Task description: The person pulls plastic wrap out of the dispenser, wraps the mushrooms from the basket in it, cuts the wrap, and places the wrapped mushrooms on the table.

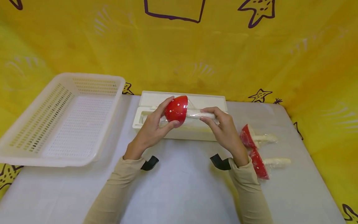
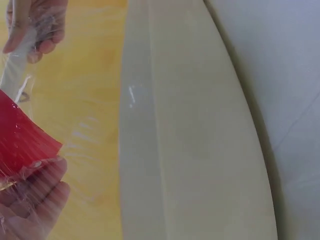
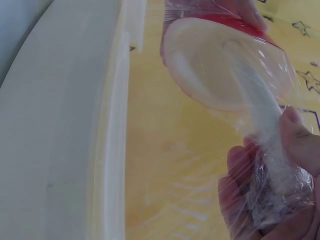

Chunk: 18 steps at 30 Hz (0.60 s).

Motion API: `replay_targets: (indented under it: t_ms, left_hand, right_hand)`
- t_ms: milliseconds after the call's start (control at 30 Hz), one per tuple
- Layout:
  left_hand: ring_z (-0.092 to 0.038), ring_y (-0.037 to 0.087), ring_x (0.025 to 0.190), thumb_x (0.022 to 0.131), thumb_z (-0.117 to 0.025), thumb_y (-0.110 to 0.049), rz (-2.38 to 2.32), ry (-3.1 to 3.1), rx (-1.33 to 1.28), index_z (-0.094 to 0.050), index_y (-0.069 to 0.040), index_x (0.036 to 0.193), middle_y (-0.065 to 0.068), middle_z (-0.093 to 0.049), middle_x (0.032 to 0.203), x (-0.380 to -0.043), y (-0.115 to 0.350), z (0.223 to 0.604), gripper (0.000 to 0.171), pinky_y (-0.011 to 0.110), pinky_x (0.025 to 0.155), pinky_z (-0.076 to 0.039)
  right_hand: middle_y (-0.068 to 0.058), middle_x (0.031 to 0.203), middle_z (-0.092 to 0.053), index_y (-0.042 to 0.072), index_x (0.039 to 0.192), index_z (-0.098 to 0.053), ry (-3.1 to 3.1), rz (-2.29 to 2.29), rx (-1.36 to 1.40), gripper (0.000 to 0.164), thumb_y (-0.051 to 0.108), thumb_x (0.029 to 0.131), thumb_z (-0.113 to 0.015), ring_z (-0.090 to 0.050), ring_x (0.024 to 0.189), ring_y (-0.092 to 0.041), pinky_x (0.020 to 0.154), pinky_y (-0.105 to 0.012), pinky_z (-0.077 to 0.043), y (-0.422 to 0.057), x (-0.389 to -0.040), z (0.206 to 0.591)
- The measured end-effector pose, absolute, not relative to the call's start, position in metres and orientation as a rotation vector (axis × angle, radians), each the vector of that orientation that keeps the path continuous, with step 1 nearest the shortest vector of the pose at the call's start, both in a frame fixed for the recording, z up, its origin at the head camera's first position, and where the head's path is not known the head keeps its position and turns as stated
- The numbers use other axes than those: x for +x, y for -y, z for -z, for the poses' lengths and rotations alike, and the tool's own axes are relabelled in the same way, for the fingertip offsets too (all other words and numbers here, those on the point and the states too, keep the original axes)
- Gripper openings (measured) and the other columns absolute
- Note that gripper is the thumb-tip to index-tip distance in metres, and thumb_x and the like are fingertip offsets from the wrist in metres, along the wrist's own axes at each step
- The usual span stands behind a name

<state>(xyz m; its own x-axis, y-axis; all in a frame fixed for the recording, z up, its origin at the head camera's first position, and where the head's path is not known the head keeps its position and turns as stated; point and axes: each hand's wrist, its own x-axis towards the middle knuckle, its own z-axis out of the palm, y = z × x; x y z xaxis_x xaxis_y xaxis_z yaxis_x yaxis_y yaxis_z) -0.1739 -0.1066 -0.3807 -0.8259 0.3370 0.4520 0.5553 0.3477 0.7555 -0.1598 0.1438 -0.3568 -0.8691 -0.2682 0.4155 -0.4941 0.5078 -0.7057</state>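
A red, white-dotted mushroom-shaped ladle (image 1: 176, 109) with a pale inside and white handle is held sideways over a long white box (image 1: 184, 134). My left hand (image 1: 152, 126) holds its red bowl, thumb below and fingers above. On the right, my right hand (image 1: 223, 126) pinches the end of the white handle (image 3: 265, 110). Clear plastic film (image 3: 270, 215) covers the ladle and bunches at the handle end in the right wrist view. The box's lid (image 1: 181, 97) stands open at the back.
Two similar film-wrapped red ladles, an upper one (image 1: 247, 137) and a lower one (image 1: 260, 165), lie beside my right forearm. A white slotted basket (image 1: 96, 152) stands at the left. A yellow patterned cloth (image 1: 179, 56) hangs behind the white-covered table (image 1: 181, 186).
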Motion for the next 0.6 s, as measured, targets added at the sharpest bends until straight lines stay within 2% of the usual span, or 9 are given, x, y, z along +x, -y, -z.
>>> replay_targets:
  t_ms: [167, 400, 600]
  left_hand:
    - [-0.05, 0.028, 0.135, 0.09, -0.072, -0.02, 1.436, 2.375, -0.823, -0.031, -0.019, 0.154, 0.009, -0.046, 0.151, -0.1718, 0.1053, 0.3761, 0.077, 0.048, 0.105, -0.049]
    - [-0.054, 0.03, 0.132, 0.089, -0.073, -0.014, 1.435, 2.308, -0.829, -0.025, -0.012, 0.154, 0.017, -0.052, 0.145, -0.1684, 0.1045, 0.373, 0.082, 0.049, 0.109, -0.045]
    - [-0.051, 0.03, 0.135, 0.089, -0.073, -0.013, 1.434, 2.288, -0.855, -0.026, -0.01, 0.154, 0.016, -0.046, 0.15, -0.1671, 0.1024, 0.3721, 0.08, 0.049, 0.109, -0.045]
  right_hand:
    - [-0.018, 0.112, -0.07, -0.003, 0.118, -0.063, 2.45, -1.311, 0.655, 0.028, 0.003, 0.091, -0.068, -0.057, 0.085, -0.022, 0.075, -0.013, -0.049, -0.1424, -0.158, 0.3555]
    - [-0.014, 0.091, -0.068, -0.004, 0.116, -0.063, 2.375, -1.319, 0.687, 0.029, -0.002, 0.087, -0.07, -0.051, 0.073, -0.015, 0.062, -0.015, -0.044, -0.1412, -0.1567, 0.3548]
    - [-0.014, 0.091, -0.069, -0.005, 0.115, -0.063, 2.335, -1.324, 0.696, 0.03, -0.003, 0.086, -0.07, -0.052, 0.074, -0.013, 0.063, -0.014, -0.045, -0.1409, -0.1563, 0.3553]
